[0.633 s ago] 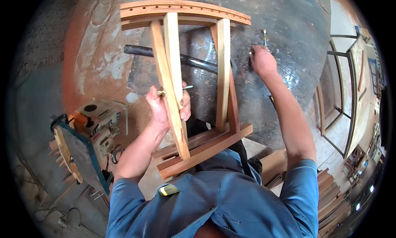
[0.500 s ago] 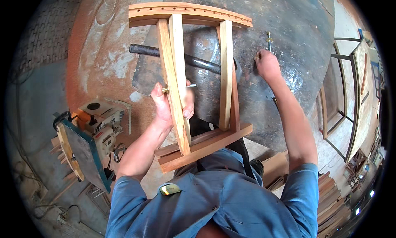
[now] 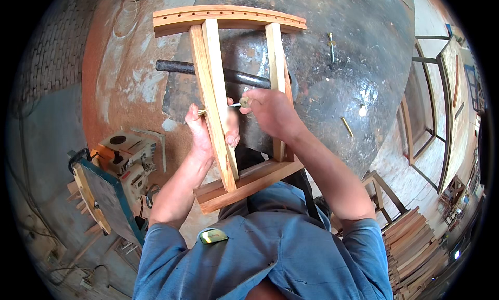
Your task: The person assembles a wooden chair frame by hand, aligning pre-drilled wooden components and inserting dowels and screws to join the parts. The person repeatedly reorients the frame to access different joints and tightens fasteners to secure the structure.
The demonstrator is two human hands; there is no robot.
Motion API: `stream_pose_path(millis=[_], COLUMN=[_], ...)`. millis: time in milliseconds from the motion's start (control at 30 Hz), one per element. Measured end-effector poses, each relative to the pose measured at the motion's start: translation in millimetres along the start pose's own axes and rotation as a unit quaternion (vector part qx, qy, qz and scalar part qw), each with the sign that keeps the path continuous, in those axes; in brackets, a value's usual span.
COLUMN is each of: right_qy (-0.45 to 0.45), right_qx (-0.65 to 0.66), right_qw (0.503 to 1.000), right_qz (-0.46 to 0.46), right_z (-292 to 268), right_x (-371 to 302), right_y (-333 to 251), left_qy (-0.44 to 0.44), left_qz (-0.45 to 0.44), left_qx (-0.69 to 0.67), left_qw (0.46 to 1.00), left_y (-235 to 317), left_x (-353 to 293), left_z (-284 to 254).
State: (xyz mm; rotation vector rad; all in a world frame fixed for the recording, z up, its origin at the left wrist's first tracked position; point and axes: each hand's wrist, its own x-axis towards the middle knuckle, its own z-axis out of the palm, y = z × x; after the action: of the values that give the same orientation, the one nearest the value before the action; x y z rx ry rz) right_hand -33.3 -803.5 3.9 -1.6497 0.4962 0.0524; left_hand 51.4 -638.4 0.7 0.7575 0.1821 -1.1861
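Note:
A wooden frame (image 3: 215,76) made of a curved rail (image 3: 234,15) with a row of holes, a straight rail (image 3: 249,184) and upright slats stands before me. My left hand (image 3: 201,134) is closed around the left pair of slats. A bolt passes through that pair; its brass-coloured head (image 3: 201,112) shows on the left and its silvery end (image 3: 235,105) on the right. At that end my right hand (image 3: 273,113) pinches a brass-coloured nut (image 3: 244,102), seemingly a wing nut, between thumb and fingers. Beneath the slats lies a dark round bar (image 3: 174,66).
On the dark tabletop (image 3: 306,144) lie a bolt with a brass nut (image 3: 331,46) and a brass-coloured threaded piece (image 3: 347,127). A machine with a blue-edged table (image 3: 112,196) stands at left. Metal frames (image 3: 435,102) and stacked wood strips (image 3: 413,245) are on the right.
My right hand has moved left from the tabletop to the bolt's end, with a nut in its fingers. The frame has shifted slightly left, still in my left hand.

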Motion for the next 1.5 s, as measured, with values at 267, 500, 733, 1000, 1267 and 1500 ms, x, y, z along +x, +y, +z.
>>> stream_pose_path(millis=[267, 500, 733, 1000, 1267, 1500], right_qy=[-0.012, 0.035, 0.052, 0.024, 0.024, -0.005], right_qx=[0.029, -0.066, -0.068, -0.199, 0.087, 0.075], right_qw=[0.999, 0.997, 0.996, 0.980, 0.995, 0.997], right_qz=[0.015, -0.005, -0.029, 0.005, 0.042, -0.002], right_z=[8.7, 10.9, 13.9, 14.5, 22.6, 20.3], right_x=[4.8, -6.2, -10.0, -2.5, -1.3, -3.9], right_y=[3.2, -16.5, -15.5, -23.9, -16.1, -11.9], left_qy=[0.019, -0.027, -0.047, -0.020, 0.090, 0.029], left_qz=[-0.003, -0.010, -0.012, -0.019, -0.056, -0.050], left_qx=[-0.016, -0.028, 0.036, 0.145, 0.094, 0.030], left_qw=[1.000, 0.999, 0.998, 0.989, 0.990, 0.998], left_y=[0.6, 2.7, 6.5, 17.0, 19.9, 14.8], left_x=[-0.1, 2.8, 3.5, -1.4, -7.2, -4.9], left_z=[3.1, -3.1, -9.3, -7.5, -1.7, -19.9])
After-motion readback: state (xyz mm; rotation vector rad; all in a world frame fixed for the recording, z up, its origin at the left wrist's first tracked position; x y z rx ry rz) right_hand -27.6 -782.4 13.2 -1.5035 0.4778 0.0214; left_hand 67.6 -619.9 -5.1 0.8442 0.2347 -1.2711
